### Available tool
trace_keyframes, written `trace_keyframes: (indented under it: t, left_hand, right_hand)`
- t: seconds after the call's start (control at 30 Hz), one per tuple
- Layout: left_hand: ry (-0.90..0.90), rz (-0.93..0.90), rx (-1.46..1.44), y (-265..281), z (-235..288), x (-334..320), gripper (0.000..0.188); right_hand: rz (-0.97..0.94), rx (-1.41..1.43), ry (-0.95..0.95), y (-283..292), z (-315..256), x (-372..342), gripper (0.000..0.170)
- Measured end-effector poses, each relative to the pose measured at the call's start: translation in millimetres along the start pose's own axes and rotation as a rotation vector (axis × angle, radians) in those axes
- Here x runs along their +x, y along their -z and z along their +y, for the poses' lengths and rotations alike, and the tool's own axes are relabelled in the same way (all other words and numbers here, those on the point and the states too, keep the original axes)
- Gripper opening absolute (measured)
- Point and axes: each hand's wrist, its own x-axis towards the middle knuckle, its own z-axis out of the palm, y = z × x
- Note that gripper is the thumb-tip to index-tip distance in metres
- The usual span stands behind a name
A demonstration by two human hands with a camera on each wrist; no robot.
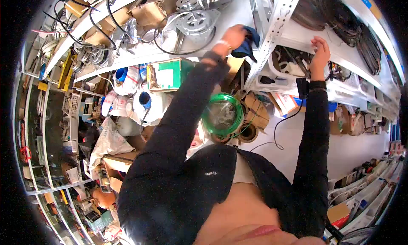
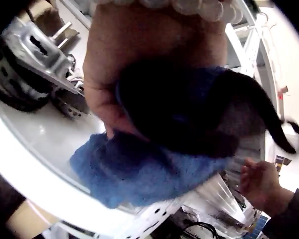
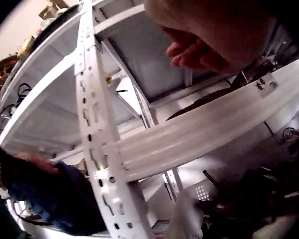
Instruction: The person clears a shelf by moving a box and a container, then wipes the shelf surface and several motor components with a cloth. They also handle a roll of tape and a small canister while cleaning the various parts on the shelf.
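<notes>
My left hand [image 1: 234, 36] grips a bunched blue cloth [image 1: 245, 46] beside the shelf upright, near the front edge of the white shelf. In the left wrist view the blue cloth [image 2: 144, 172] hangs below the fingers, with a dark fold and a black strap [image 2: 269, 112] trailing to the right. Part of the grip is hidden in shadow. On the other side of the upright, my right hand [image 1: 319, 58] is raised in front of the right-hand shelf with nothing in it. Its fingers [image 3: 192, 55] are loosely bent above the shelf's front beam [image 3: 204, 132].
A perforated white upright [image 1: 276, 30] stands between my hands. Metal motor parts [image 1: 197, 24] sit on the left shelf and black coils [image 1: 340, 19] on the right one. Below are a green box [image 1: 180, 73], a coil of green hose [image 1: 238, 113] and white bins [image 1: 276, 81].
</notes>
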Motion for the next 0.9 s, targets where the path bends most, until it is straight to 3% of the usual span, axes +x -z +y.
trace_keyframes:
  t: [0.07,0.1,0.13,0.17,0.2,0.23,0.3,0.37,0.4,0.43,0.5,0.53,0.57,0.67,0.77,0.8,0.83,0.9]
  left_hand:
    - [0.171,0.269,-0.111,12,2,-49,0.029]
    - [0.214,0.379,-0.191,13,0,-68,0.03]
    - [0.179,0.331,-0.369,9,-6,-83,0.034]
    - [0.163,0.301,-0.149,-6,-17,-95,0.028]
    - [0.079,0.125,-0.025,-7,-7,-111,0.026]
    - [0.0,-0.051,0.094,-6,2,-126,0.024]
    - [-0.054,-0.065,0.172,-9,-5,-130,0.02]
    - [-0.196,-0.154,0.239,-11,-1,-140,0.021]
    - [-0.24,-0.42,0.409,-5,20,-149,0.02]
    - [-0.38,-0.233,0.511,-14,9,-153,0.022]
    - [-0.368,0.016,0.301,2,19,-141,0.026]
    - [-0.325,-0.136,0.258,5,26,-143,0.027]
    - [-0.429,-0.243,0.216,7,31,-147,0.026]
    - [-0.555,-0.176,0.042,-3,34,-155,0.028]
    - [-0.415,0.068,-0.037,9,39,-156,0.031]
    - [-0.427,0.27,-0.014,16,45,-158,0.033]
    - [-0.404,0.339,-0.02,26,50,-162,0.033]
    - [-0.306,0.443,-0.068,35,54,-174,0.034]
  right_hand:
    - [0.079,0.101,-0.006,12,16,-29,0.017]
    - [0.005,-0.047,0.019,16,31,-48,0.016]
    - [-0.064,0.024,-0.009,9,40,-75,0.015]
    - [-0.203,-0.027,-0.03,1,38,-103,0.013]
    - [-0.363,-0.283,-0.169,-9,35,-125,0.012]
    - [-0.425,-0.289,-0.2,-17,52,-147,0.012]
    - [-0.395,-0.294,-0.133,-30,44,-173,0.015]
    - [-0.362,-0.334,-0.128,-35,44,-188,0.031]
    - [-0.361,-0.372,-0.036,-40,38,-195,0.038]
    - [-0.364,-0.41,0.067,-43,31,-196,0.046]
    - [-0.393,-0.46,0.268,-53,3,-188,0.064]
    - [-0.462,-0.383,0.296,-58,-11,-189,0.061]
    - [-0.54,-0.307,0.319,-61,-19,-192,0.059]
    - [-1.008,-0.32,-0.012,-60,11,-196,0.044]
    - [-0.85,-0.237,-0.283,-76,30,-182,0.031]
    - [-0.706,-0.051,-0.297,-85,-1,-174,0.029]
    - [-0.532,-0.218,-0.192,-93,-9,-161,0.03]
    - [-0.354,-0.244,-0.114,-113,-32,-130,0.03]
